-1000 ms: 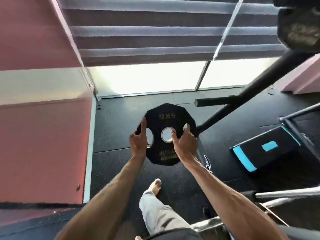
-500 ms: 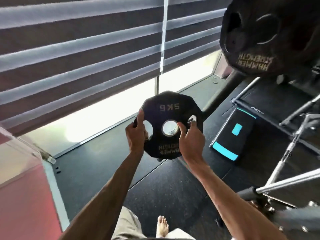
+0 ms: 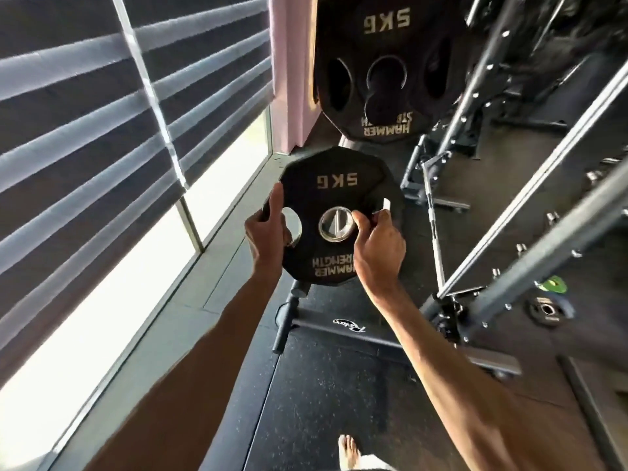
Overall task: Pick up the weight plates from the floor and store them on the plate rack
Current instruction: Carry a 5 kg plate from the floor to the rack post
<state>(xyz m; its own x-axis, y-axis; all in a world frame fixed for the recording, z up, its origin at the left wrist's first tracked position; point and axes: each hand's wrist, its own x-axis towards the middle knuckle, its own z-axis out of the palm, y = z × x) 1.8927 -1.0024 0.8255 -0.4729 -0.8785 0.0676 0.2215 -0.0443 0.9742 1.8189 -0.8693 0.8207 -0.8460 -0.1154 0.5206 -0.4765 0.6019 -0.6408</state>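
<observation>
The left hand (image 3: 268, 232) and right hand (image 3: 379, 246) gripped the held 5 kg plate (image 3: 334, 198) upright, just below the stored 5 kg plate (image 3: 387, 39). Their fingers curled through its side slots, with the right thumb at the bore. Best, I judged, to raise it and slide it on squarely. The peg was hard to make out.

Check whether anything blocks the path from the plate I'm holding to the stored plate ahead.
Nothing visible does. The black many-sided 5 KG weight plate, held by the left grip and right grip, faces the matching black stored plate across an open gap, with no bar or other gear crossing it.
</observation>
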